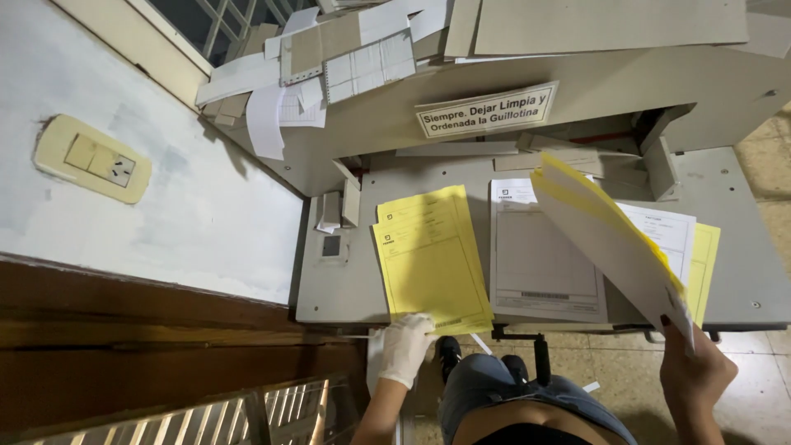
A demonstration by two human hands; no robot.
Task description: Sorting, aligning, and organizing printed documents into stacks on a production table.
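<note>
My left hand (406,346), in a white glove, rests on the near edge of a stack of yellow printed sheets (430,257) lying on the grey table of a paper cutting machine (346,288). My right hand (695,367), bare, grips a lifted bundle of white and yellow sheets (614,235) by its lower corner, tilted up above the table. Under that bundle lie a white printed stack (537,255) and another white-and-yellow stack (688,247).
The machine's housing (395,124) carries a paper label and is piled with loose cardboard and paper offcuts (346,62). A wall with a switch plate (92,158) is on the left, above a wooden ledge (148,330). A tiled floor lies below.
</note>
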